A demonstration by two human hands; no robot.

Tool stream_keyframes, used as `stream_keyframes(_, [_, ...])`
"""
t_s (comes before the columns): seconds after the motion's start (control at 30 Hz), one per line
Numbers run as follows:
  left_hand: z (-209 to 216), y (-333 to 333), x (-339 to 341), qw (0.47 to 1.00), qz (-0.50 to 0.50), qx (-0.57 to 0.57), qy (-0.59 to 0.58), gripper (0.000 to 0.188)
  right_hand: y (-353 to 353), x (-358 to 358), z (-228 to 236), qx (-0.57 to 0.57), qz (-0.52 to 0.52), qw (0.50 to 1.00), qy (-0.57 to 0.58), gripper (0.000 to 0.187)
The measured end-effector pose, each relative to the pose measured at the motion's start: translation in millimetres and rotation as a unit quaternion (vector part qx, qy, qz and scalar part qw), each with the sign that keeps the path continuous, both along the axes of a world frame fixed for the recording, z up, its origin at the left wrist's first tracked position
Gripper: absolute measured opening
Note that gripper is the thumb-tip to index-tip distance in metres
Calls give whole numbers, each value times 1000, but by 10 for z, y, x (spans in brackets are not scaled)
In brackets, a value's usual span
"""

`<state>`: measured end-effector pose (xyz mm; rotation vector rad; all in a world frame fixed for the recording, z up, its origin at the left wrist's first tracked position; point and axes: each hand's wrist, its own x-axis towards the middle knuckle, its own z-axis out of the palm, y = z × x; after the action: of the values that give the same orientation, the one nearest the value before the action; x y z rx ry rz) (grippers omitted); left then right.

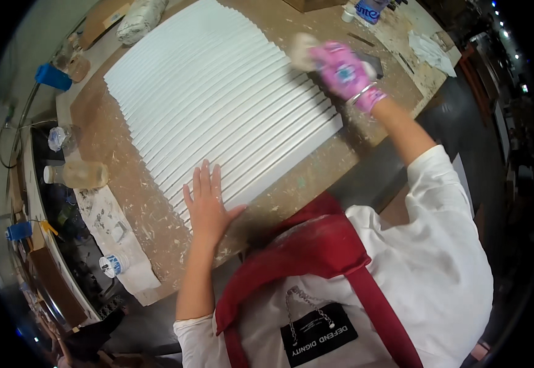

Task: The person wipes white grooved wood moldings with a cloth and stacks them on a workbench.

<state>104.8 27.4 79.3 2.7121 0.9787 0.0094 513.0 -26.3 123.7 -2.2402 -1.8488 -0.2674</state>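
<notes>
A row of long white strips, set side by side like a ridged panel (218, 104), covers the middle of the work table. My bare left hand (208, 205) lies on its near left corner, fingers stretched out over the ridges. At the far right end of the strips is my right hand (343, 70), in a pink patterned glove with a bracelet at the wrist. It grips a cream-coloured wad (304, 53), which is blurred by motion; whether it is cloth or sponge I cannot tell. The wad is at the strips' right edge.
The brown tabletop (307, 175) is flecked with white. A bottle of yellowish liquid (86, 175) lies on the left, near a stained paper sheet (110, 230) and a small tub (112, 265). A wrapped white roll (142, 21) is at the back; a white cloth (431, 54) lies far right.
</notes>
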Motion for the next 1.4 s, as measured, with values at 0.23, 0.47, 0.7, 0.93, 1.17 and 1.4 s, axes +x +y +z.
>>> stream_keyframes(0.23, [33, -23, -31, 1000, -1, -14, 19, 106, -526, -1341, -299, -70, 230, 965, 102, 40])
stream_keyframes(0.47, [16, -32, -3, 1000, -17, -5, 5, 105, -1087, 321, -53, 152, -114, 982, 17, 32])
stream_keyframes(0.7, [214, 343, 181, 951, 28, -17, -308, 88, -465, -1451, 38, 49, 216, 971, 86, 50])
stream_keyframes(0.93, [-14, 76, 751, 988, -5, 99, -121, 56, -790, -1141, -325, -69, 75, 989, 111, 91])
stream_keyframes(1.17, [-105, 754, -657, 969, 175, 50, -165, 43, -773, -1152, -358, -135, 37, 985, 97, 101])
stream_keyframes(1.4, [346, 1133, 340, 910, 114, 134, -376, 40, -450, -1086, -239, -130, 138, 981, 32, 102])
